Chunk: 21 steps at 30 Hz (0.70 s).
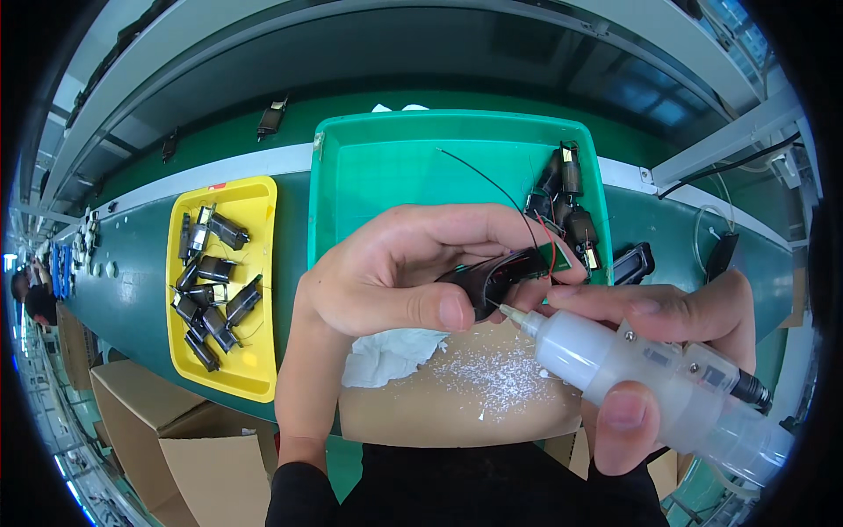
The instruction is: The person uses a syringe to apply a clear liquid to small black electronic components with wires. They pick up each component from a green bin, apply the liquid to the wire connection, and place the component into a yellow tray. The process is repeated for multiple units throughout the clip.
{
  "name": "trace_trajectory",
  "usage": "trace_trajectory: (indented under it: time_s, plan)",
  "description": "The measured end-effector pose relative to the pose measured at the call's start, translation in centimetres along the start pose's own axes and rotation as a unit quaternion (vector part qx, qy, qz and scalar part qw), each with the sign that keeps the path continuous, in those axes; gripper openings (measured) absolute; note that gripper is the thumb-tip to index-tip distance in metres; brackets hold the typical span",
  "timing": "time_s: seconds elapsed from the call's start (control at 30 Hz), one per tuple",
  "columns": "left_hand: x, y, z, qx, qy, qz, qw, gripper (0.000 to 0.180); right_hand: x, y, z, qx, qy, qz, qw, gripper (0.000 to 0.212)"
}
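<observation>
My left hand (378, 272) is closed around a small black plastic housing (481, 283), thumb in front and fingers behind. A green circuit board (555, 258) shows at the housing's right end, with thin black and red wires rising from it. In my right hand (711, 321) is a translucent glue dispensing syringe (575, 347), tilted with its nozzle up and left. The nozzle tip meets or nearly meets the housing's lower edge; contact cannot be told. Below both hands lies brown cardboard (395, 417), strewn with white shavings (505, 378), beside a crumpled white cloth (391, 356).
Behind my hands stands a green tray (386, 167), several black wired parts (571, 198) at its right. A yellow tray (263, 290) at left holds several similar parts (215, 263). A black case (634, 263) lies right of the green tray. Open cardboard boxes (215, 461) stand lower left.
</observation>
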<state>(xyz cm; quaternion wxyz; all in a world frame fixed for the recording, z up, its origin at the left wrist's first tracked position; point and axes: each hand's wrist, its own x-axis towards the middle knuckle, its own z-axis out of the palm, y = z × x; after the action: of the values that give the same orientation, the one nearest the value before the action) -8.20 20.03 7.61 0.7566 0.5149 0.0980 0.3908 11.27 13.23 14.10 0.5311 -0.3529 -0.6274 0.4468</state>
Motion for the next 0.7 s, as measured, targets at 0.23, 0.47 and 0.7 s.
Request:
trace_trajectory:
  time_s: [0.23, 0.47, 0.7]
  plan:
    - [0.0, 0.1, 0.0, -0.001, -0.018, 0.014, 1.000, 0.069, 0.4, -2.8, -0.3, 0.000, 0.013, 0.195, 0.981, 0.034]
    - [0.0, -0.1, 0.2, -0.033, -0.017, 0.035, 0.999, 0.070, 2.9, -4.5, -1.8, 0.240, 0.077, 0.558, 0.791, 0.031]
    - [0.0, -0.4, 0.0, -0.034, -0.021, 0.048, 0.998, 0.070, 2.8, -4.0, -2.2, 0.217, 0.076, 0.531, 0.816, 0.038]
